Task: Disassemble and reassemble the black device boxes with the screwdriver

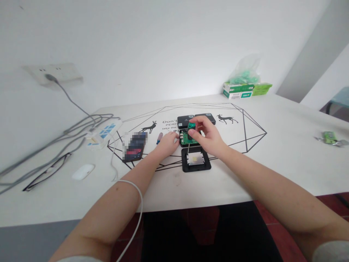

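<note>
My right hand [205,137] grips a small screwdriver by its green handle [191,126], held upright with its thin shaft pointing down at a green circuit board [185,138] in a black case. My left hand [168,143] rests on the white table [245,171], fingertips touching the left side of that board. Just in front lies a black square cover [196,160] with a pale metal plate inside. Two black boxes [185,119] sit behind the board.
A phone [134,147] and a blue-tipped tool [159,138] lie to the left. Further left are a power strip [101,134] with grey cables, glasses [46,171] and a white mouse [83,171]. Green boxes [240,91] stand at the back; a green packet [329,137] lies far right.
</note>
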`<state>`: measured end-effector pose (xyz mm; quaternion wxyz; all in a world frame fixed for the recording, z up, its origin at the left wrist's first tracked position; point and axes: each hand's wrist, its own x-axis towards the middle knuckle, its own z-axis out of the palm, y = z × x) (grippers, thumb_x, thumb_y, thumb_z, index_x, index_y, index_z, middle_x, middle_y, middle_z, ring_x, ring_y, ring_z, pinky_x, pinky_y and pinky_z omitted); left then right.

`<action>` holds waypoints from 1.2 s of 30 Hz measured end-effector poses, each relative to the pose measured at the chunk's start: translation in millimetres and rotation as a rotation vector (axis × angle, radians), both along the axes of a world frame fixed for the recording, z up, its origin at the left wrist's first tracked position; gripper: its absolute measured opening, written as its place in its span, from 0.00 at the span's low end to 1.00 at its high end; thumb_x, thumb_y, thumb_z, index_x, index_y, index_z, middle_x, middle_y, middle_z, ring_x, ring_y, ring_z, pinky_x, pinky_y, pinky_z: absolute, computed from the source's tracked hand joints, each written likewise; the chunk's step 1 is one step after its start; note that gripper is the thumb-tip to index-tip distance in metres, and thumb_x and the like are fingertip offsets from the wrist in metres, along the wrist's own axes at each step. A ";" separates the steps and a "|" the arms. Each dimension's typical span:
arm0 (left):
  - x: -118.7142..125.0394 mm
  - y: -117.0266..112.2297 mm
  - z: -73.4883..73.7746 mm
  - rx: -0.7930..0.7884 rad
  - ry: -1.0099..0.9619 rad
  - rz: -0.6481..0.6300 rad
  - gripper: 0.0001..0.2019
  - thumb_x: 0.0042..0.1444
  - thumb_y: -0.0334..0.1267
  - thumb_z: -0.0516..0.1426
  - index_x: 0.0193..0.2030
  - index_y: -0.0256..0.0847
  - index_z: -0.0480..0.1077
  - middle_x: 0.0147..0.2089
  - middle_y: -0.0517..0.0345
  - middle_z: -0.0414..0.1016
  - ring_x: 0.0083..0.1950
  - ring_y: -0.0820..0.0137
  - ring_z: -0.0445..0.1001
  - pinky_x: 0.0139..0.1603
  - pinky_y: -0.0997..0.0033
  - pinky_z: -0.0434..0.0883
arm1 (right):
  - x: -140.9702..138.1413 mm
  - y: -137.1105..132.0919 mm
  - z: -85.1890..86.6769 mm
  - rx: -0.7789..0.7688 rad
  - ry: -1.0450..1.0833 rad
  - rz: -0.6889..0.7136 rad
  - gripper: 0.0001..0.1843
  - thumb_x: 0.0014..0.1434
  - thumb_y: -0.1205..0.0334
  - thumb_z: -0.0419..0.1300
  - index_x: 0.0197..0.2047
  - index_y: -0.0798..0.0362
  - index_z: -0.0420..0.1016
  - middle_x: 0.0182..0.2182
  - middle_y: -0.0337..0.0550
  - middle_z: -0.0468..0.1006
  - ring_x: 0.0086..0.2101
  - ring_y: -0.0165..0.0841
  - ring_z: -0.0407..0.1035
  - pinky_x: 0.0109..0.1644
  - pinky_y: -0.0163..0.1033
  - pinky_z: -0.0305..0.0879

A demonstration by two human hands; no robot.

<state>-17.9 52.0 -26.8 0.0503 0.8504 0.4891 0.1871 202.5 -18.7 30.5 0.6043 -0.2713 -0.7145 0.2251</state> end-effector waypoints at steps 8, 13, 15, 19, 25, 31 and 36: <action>1.1 -1.4 6.3 -0.021 -0.022 0.020 0.05 0.62 0.31 0.56 0.37 0.41 0.73 0.44 0.49 0.78 0.51 0.57 0.76 0.56 0.58 0.70 | 3.1 -0.5 3.2 0.059 -0.028 -0.074 0.09 0.70 0.56 0.59 0.51 0.45 0.77 0.42 0.43 0.75 0.40 0.36 0.71 0.46 0.47 0.73; 3.0 -4.0 7.5 -0.040 -0.017 0.035 0.04 0.64 0.32 0.56 0.38 0.42 0.72 0.44 0.49 0.78 0.51 0.57 0.76 0.56 0.59 0.69 | 0.7 2.6 -0.1 -0.045 0.063 -0.002 0.14 0.64 0.54 0.67 0.48 0.45 0.69 0.54 0.46 0.76 0.49 0.38 0.75 0.48 0.46 0.75; 3.8 -5.1 7.8 -0.052 -0.015 0.050 0.04 0.65 0.32 0.56 0.38 0.42 0.71 0.45 0.49 0.78 0.51 0.57 0.76 0.55 0.60 0.69 | -0.8 3.1 -2.1 -0.132 0.113 0.084 0.17 0.63 0.52 0.68 0.47 0.44 0.66 0.58 0.46 0.76 0.48 0.37 0.77 0.49 0.47 0.76; 5.7 -8.4 10.9 -0.052 -0.034 0.093 0.04 0.65 0.31 0.55 0.39 0.42 0.71 0.46 0.48 0.79 0.51 0.57 0.77 0.56 0.59 0.68 | -1.9 2.5 -5.2 -0.173 0.122 0.172 0.17 0.66 0.49 0.66 0.52 0.43 0.67 0.55 0.46 0.80 0.42 0.35 0.78 0.49 0.48 0.77; 8.6 -15.8 20.5 -0.018 -0.118 0.133 0.04 0.65 0.32 0.56 0.40 0.42 0.72 0.45 0.49 0.82 0.51 0.56 0.78 0.55 0.59 0.69 | 0.4 2.1 -4.4 -0.069 0.027 0.028 0.12 0.69 0.55 0.60 0.55 0.43 0.73 0.46 0.43 0.78 0.43 0.36 0.73 0.48 0.47 0.76; 9.8 -20.2 26.1 0.011 -0.287 0.167 0.04 0.66 0.36 0.56 0.40 0.43 0.73 0.43 0.49 0.82 0.47 0.57 0.78 0.52 0.58 0.70 | 1.8 4.6 -3.3 -0.009 -0.026 -0.046 0.16 0.65 0.55 0.67 0.55 0.43 0.75 0.36 0.38 0.70 0.34 0.34 0.67 0.43 0.46 0.73; 15.0 -23.9 30.3 -0.184 -0.681 0.137 0.06 0.60 0.40 0.63 0.36 0.42 0.74 0.38 0.54 0.81 0.41 0.63 0.77 0.47 0.63 0.71 | 4.4 4.0 -1.9 0.006 -0.018 -0.042 0.14 0.69 0.59 0.60 0.57 0.42 0.77 0.43 0.43 0.72 0.42 0.36 0.70 0.45 0.46 0.74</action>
